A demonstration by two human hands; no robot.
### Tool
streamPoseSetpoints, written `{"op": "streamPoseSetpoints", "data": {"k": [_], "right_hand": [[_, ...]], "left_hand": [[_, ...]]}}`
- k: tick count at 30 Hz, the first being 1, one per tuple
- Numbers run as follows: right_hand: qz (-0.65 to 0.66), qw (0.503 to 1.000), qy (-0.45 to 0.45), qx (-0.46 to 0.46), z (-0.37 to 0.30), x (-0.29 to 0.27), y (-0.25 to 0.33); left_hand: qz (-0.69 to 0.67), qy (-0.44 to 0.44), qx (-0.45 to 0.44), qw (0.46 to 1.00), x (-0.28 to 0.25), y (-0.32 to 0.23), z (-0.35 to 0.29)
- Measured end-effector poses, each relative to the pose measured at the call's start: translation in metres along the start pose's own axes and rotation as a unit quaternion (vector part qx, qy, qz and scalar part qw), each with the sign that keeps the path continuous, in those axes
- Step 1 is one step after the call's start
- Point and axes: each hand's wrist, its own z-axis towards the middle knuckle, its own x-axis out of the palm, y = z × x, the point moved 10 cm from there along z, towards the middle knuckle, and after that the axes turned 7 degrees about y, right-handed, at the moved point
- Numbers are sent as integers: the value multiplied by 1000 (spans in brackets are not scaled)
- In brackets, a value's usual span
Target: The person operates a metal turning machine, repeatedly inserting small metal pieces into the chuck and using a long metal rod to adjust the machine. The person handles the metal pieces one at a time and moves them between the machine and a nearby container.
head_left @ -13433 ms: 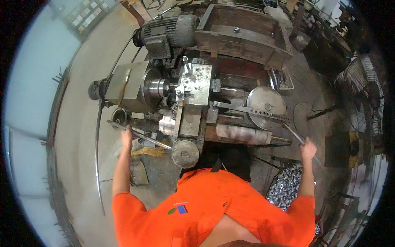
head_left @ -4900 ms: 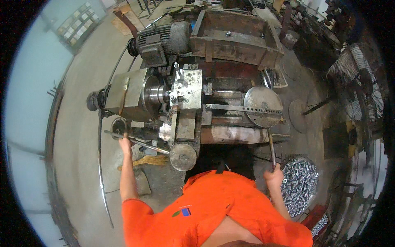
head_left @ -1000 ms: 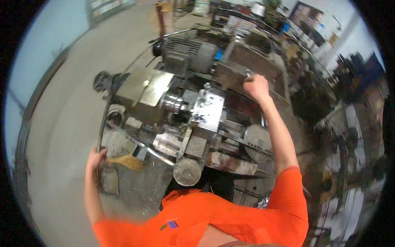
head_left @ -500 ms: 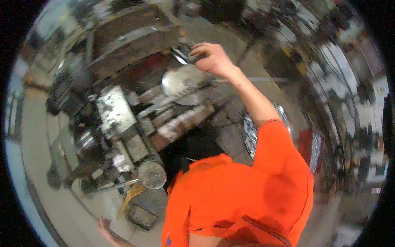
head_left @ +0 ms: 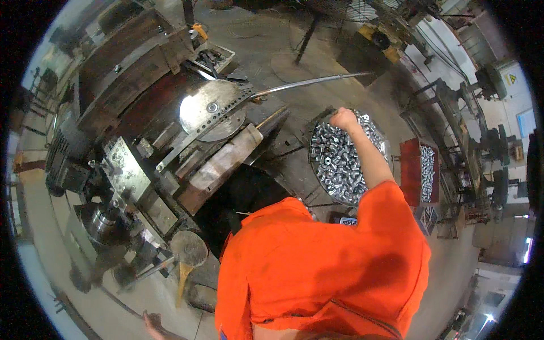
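Observation:
My right hand (head_left: 344,119) is at the far edge of a large round tray (head_left: 311,148) heaped with small silvery metal fittings (head_left: 335,164). Its fingers are curled closed, and what they may hold is hidden. At the lower left, my left hand (head_left: 153,324) is at the end of a long dark lever (head_left: 120,301), its fingers seemingly around that end; the hand is small and partly cut off by the picture's edge. Ahead lies a greasy machine with a round steel disc (head_left: 195,110), a perforated flat bar across it and a long metal handle (head_left: 311,83).
Right of the tray stands a red bin (head_left: 410,170) of similar metal parts. A tool tray (head_left: 226,58) sits beyond the disc. A fan (head_left: 357,8) stands at the back. At the lower left are a round metal plate (head_left: 189,248), a brush (head_left: 183,283) and a cylindrical chuck (head_left: 103,220).
My right hand has gone from beside the machine's disc to the tray of fittings on the right. The view has turned rightward. My left hand stays near the lever's end.

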Motion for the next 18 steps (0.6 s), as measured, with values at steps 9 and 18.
{"op": "streamPoseSetpoints", "data": {"k": [9,18], "right_hand": [[-36,997,40,-56,52,50,-11],[-93,993,20,-71,46,41,-23]], "left_hand": [[19,-7,13,1000,-9,1,6],[-8,58,23,998,-20,11,21]]}}
